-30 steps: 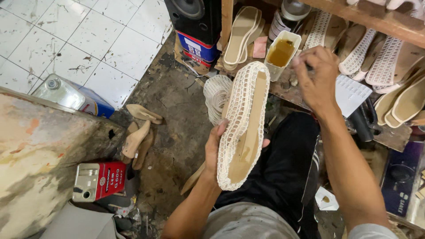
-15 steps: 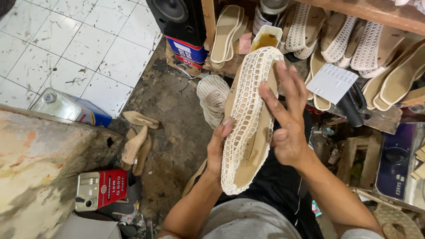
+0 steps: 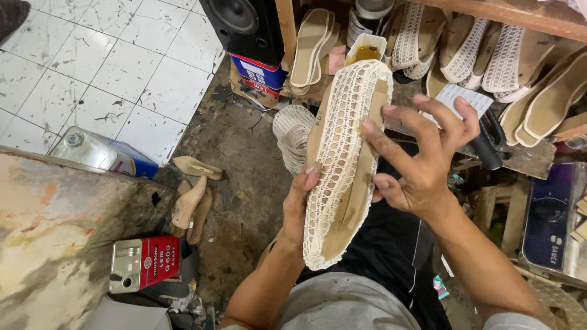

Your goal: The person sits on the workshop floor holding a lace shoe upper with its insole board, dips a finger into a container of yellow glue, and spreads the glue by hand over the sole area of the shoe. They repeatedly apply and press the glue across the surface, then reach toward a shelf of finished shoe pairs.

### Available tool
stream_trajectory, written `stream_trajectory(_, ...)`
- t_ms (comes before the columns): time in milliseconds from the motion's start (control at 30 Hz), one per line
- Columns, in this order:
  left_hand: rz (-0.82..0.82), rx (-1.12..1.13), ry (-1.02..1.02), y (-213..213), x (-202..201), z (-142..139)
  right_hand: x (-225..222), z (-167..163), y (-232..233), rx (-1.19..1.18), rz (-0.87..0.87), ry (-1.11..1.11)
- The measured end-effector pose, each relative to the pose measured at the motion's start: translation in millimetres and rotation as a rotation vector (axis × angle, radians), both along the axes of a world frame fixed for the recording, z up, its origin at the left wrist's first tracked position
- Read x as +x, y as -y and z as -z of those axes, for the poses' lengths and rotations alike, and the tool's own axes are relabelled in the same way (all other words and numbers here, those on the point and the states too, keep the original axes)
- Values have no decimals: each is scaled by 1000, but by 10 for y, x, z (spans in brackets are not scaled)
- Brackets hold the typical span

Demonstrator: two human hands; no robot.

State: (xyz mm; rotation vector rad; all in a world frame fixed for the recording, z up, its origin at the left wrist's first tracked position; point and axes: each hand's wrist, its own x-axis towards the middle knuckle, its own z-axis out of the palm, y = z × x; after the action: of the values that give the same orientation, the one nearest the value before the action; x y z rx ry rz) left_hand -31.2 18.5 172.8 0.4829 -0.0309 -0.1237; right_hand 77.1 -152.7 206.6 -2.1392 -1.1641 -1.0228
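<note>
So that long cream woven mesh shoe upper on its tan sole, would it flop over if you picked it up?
Probably not: the cream woven mesh shoe upper stands straight though the left hand grips only one edge, so its tan sole likely stiffens it. It seems light. The open mesh probably grips fingers rather than slipping.

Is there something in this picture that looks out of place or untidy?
Yes. Several tan soles lie loose on the dirty floor beside the worn block, not racked like the soles on the shelf. The woven shoe in both hands looks intact.

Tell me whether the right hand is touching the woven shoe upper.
Touching. The head view shows the right hand with fingertips pressed on the woven shoe upper, which the left hand grips.
</note>
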Motion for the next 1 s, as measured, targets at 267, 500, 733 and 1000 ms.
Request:
stream_trajectory(267, 8, -9, -23, -4, -7, -45, 44, 17, 30, 66, -53, 113)
stream_trajectory(500, -19, 21, -11, 4, -25, -92, 47, 48, 43, 63, -58, 122)
stream_trajectory(733, -12, -1, -60, 0, -38, -97, 38, 84, 104, 38, -65, 147)
stream_trajectory(1000, -47, -25, -80, -6, -14, -78, 77, 174, 54, 101, -115, 194)
